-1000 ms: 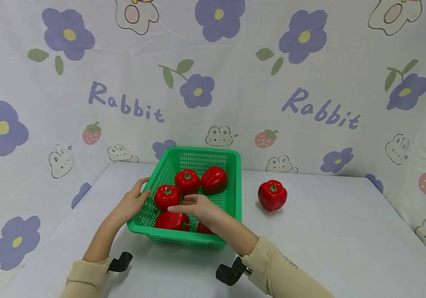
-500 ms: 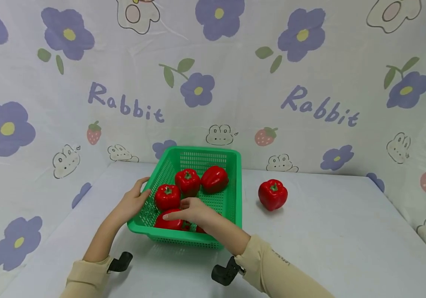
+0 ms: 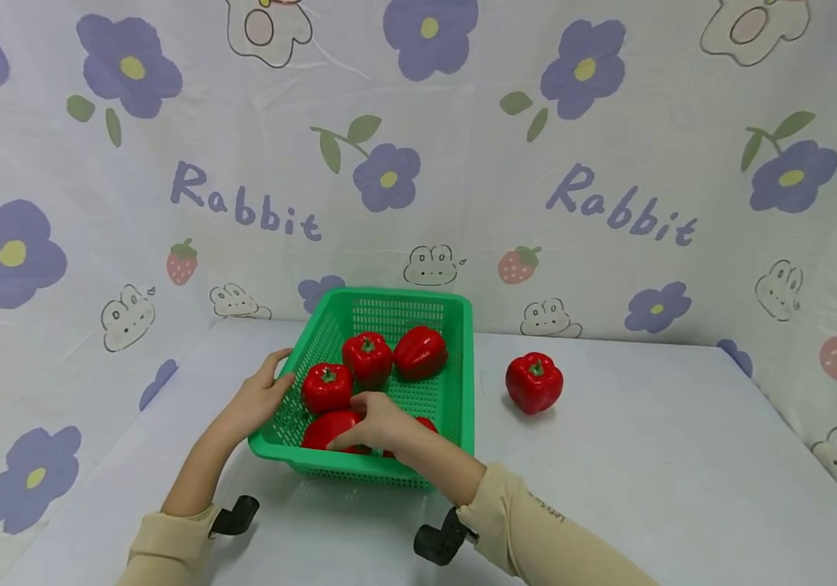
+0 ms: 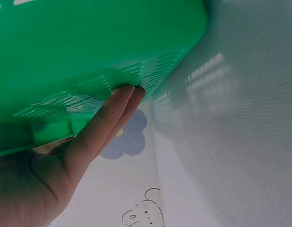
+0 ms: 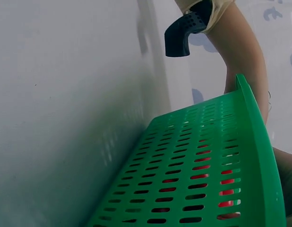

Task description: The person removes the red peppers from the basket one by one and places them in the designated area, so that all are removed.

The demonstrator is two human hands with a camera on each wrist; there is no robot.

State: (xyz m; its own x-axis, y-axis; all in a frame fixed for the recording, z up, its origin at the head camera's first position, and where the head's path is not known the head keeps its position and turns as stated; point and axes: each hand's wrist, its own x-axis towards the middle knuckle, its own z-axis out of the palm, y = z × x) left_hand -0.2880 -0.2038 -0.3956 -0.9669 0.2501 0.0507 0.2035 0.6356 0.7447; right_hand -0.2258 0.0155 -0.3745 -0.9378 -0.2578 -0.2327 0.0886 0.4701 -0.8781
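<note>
A green plastic basket (image 3: 455,439) holds several red bell peppers, among them one at the back (image 3: 368,359) and one on its side (image 3: 420,353). At the basket's left rim, my left hand (image 3: 260,404) grips the wall, thumb over the edge; in the left wrist view its fingers (image 4: 108,118) lie along the outside. Reaching inside over the front, my right hand (image 3: 383,423) holds the front-left bell pepper (image 3: 326,429) between thumb and fingers. The right wrist view shows mainly the basket's slotted front wall (image 5: 184,165), which hides most of that hand.
One more red bell pepper (image 3: 534,382) stands on the white table (image 3: 645,472), right of the basket. Behind the table hangs a white cloth (image 3: 477,203) printed with flowers and rabbits.
My right hand has lowered into the basket from above and closed around the front-left bell pepper. The left hand and the basket have stayed in place.
</note>
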